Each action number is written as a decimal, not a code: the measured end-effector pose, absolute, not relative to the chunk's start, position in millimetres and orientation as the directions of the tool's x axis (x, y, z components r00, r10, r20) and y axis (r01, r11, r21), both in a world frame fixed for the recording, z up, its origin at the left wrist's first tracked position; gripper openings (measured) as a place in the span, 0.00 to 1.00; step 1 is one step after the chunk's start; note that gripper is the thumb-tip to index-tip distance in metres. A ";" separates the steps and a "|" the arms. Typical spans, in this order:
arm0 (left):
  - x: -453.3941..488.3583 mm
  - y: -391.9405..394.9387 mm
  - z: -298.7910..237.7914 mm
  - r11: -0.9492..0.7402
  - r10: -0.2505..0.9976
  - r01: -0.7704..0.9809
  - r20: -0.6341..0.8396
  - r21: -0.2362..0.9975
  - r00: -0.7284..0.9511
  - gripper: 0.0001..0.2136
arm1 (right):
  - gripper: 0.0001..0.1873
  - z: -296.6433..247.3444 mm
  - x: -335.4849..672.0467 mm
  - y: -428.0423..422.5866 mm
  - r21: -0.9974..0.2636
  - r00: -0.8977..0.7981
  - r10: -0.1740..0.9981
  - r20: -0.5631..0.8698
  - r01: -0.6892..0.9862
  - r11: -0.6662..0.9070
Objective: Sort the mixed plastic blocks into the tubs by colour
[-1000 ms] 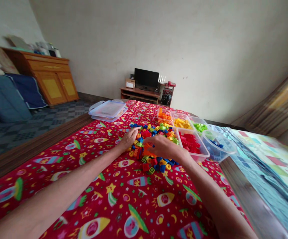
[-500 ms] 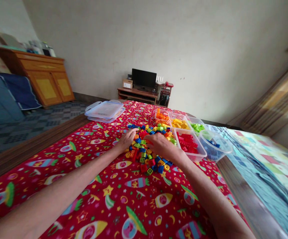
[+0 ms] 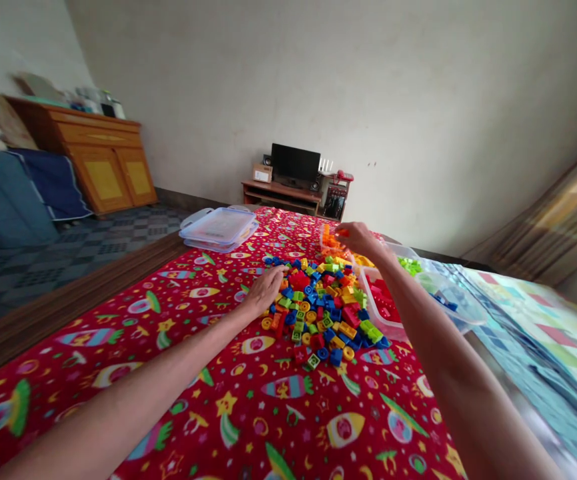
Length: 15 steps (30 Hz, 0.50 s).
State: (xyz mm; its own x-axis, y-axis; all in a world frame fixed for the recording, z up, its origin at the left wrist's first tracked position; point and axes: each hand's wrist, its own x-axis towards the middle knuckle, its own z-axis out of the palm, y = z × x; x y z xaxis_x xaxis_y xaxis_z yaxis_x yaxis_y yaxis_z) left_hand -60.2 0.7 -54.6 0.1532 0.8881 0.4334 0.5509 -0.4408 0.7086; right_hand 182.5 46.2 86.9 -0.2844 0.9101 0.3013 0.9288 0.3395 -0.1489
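Observation:
A mixed pile of toy building blocks (image 3: 313, 310) in red, blue, yellow, green and orange lies on the red patterned cloth. Resting against its left edge is my left hand (image 3: 264, 291), fingers stretched toward the blocks with nothing visible in them. My right hand (image 3: 361, 239) is raised over the far boxes, its fingers pinched on a small orange block (image 3: 343, 233). Just below it is a clear box of orange blocks (image 3: 332, 247). My right forearm partly covers the box of yellow blocks (image 3: 363, 261) and the box of red blocks (image 3: 382, 299).
Green blocks (image 3: 410, 266) fill another clear box at the back right. A round clear tub (image 3: 463, 308) with a few blue blocks stands at the right edge. Stacked clear lids (image 3: 218, 227) lie at the far left of the cloth. A bed (image 3: 533, 320) adjoins on the right.
My right hand has moved from the pile up and away to above the orange box, with an orange block in its fingers. My left hand stays at the pile's left edge. The view has shifted slightly.

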 end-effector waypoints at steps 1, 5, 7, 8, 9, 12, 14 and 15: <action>-60.4 0.6 -54.6 -0.444 0.887 0.551 0.435 0.707 0.156 0.20 | 0.16 90.7 183.2 61.7 -0.125 -0.241 0.909 0.339 0.946 0.298; -61.1 -0.2 -54.7 -0.453 0.881 0.558 0.445 0.695 0.161 0.20 | 0.23 99.3 183.9 97.8 -0.081 -0.159 0.857 0.490 0.971 0.226; -60.8 -0.1 -54.8 -0.459 0.878 0.563 0.448 0.688 0.168 0.21 | 0.23 101.3 184.3 99.8 -0.105 -0.141 0.845 0.516 0.969 0.226; -60.5 0.0 -54.9 -0.461 0.877 0.564 0.449 0.685 0.172 0.21 | 0.22 102.1 184.9 98.2 -0.115 -0.137 0.849 0.511 0.968 0.225; -60.2 0.1 -54.9 -0.462 0.877 0.565 0.449 0.684 0.174 0.21 | 0.20 102.6 186.0 95.7 -0.117 -0.139 0.858 0.494 0.967 0.224; -59.3 0.2 -55.0 -0.457 0.880 0.564 0.442 0.688 0.174 0.21 | 0.18 101.7 192.8 88.0 -0.082 -0.165 0.891 0.423 0.972 0.220; -58.8 0.1 -54.7 -0.453 0.882 0.567 0.440 0.688 0.170 0.21 | 0.16 97.8 199.2 85.2 -0.040 -0.213 0.907 0.363 0.969 0.243; -58.6 0.0 -54.5 -0.453 0.881 0.569 0.442 0.686 0.168 0.21 | 0.15 94.6 202.2 84.8 -0.032 -0.240 0.912 0.332 0.964 0.265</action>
